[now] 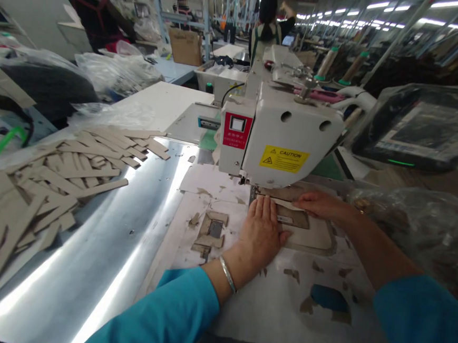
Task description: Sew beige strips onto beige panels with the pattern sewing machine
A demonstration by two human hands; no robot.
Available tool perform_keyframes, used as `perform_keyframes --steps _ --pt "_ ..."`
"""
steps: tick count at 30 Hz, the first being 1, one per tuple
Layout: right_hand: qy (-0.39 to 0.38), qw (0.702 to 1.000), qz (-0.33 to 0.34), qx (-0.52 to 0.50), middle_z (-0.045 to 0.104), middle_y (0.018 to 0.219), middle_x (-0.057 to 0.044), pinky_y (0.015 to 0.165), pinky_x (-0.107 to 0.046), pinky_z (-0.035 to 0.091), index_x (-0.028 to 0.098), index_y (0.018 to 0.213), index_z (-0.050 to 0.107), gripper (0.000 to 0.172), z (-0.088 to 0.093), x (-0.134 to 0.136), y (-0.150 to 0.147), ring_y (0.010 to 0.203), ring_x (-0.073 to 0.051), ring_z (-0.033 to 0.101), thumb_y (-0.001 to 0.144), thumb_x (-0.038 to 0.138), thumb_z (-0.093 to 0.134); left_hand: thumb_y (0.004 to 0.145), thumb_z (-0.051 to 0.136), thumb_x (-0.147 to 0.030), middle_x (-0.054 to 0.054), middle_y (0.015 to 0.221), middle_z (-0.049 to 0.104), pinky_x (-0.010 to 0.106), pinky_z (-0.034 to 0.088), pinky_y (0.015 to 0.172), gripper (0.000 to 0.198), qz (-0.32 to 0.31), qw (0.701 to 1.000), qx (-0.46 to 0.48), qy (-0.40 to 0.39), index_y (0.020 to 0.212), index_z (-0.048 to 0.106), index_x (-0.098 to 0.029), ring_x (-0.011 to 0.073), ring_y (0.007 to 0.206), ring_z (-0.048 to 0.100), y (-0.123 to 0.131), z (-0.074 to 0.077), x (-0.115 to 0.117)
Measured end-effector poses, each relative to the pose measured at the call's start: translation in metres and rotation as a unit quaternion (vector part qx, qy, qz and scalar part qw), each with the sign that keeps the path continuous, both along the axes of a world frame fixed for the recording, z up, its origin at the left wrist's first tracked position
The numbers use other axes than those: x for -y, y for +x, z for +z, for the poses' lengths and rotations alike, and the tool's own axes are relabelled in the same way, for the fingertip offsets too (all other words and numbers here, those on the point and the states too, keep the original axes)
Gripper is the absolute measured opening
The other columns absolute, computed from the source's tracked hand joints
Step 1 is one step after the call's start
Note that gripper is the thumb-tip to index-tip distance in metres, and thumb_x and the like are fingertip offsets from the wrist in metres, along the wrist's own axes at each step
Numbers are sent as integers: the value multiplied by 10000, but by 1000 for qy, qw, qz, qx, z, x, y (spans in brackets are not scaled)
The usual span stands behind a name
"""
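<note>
My left hand [261,228] lies flat, fingers together and stretched out, on a tan piece [293,217] set in a flat template [314,240] under the head of a white sewing machine [282,138]. My right hand [318,204] reaches in from the right, its fingers laid flat on the same tan piece just below the needle area. A thin pale strip [282,201] runs between the two hands. Both sleeves are bright blue, and a silver bangle [228,273] circles my left wrist.
A heap of tan cardboard-like strips [49,184] covers the shiny metal table [98,267] on the left. Plastic bags [113,72] lie beyond it. A wrapped black screen [426,129] stands at right. Other people work at the back.
</note>
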State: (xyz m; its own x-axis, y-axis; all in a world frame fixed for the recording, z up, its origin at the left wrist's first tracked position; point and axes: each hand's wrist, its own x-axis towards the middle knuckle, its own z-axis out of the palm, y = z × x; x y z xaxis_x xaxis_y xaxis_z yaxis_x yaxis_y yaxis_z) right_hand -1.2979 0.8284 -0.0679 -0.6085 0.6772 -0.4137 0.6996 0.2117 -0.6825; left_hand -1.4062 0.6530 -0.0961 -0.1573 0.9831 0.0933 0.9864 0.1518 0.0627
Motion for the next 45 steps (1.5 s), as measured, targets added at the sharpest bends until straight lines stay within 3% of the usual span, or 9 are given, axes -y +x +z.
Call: perform_keyframes --steps 7,11,14,21,25,30,36,45 --pt "-36 999 -16 21 413 407 50 421 -215 213 171 643 544 248 1 -3 3 403 -64 310 864 268 604 968 415 -503 186 1528 419 458 316 1183 677 -14 999 41 18 1456 387 -35 341 1418 382 -8 1 -4" --pt "-69 997 -24 39 545 470 24 373 -199 208 191 679 518 204 5 -12 5 369 -66 345 868 221 590 960 449 -476 194 1507 447 472 343 1160 658 -9 999 38 22 1438 410 -25 358 1397 404 -8 -1 -7" --pt "-68 996 -33 52 602 521 -12 360 -200 243 183 608 500 279 4 -14 9 376 -67 386 818 221 678 964 444 -457 205 1501 450 477 343 1158 652 -5 999 34 21 1432 410 -5 366 1395 404 -7 -2 -8" --pt "-58 995 -52 55 629 561 -34 369 -187 296 157 572 555 310 -4 -16 9 401 -61 428 859 231 646 980 425 -364 122 1519 455 422 310 1190 540 -109 992 42 48 1443 417 -86 279 1409 408 -11 -12 -21" --pt "-39 995 -43 77 646 571 -46 361 -191 314 157 551 555 338 -3 -19 10 398 -66 442 851 267 666 967 452 -378 117 1515 463 424 309 1190 538 -120 990 56 53 1427 441 -99 276 1416 400 -8 -14 -28" --pt "-51 993 -46 101 632 557 -39 369 -176 317 152 614 558 298 8 -13 10 426 -72 474 866 269 667 967 454 -389 109 1512 470 431 307 1189 538 -118 989 61 64 1425 445 -107 281 1413 403 -7 -16 -28" --pt "-49 992 -36 107 488 472 48 417 -192 252 160 672 486 294 12 -3 6 404 -42 372 929 253 594 963 459 -381 116 1507 473 438 316 1182 535 -122 988 61 70 1418 455 -98 287 1408 409 -7 -17 -28" --pt "-54 989 -36 131 429 434 74 458 -208 201 158 654 466 329 14 -13 11 394 -29 345 919 272 624 961 465 -372 119 1517 459 436 314 1181 542 -120 989 62 63 1425 447 -90 291 1410 407 -6 -14 -27"
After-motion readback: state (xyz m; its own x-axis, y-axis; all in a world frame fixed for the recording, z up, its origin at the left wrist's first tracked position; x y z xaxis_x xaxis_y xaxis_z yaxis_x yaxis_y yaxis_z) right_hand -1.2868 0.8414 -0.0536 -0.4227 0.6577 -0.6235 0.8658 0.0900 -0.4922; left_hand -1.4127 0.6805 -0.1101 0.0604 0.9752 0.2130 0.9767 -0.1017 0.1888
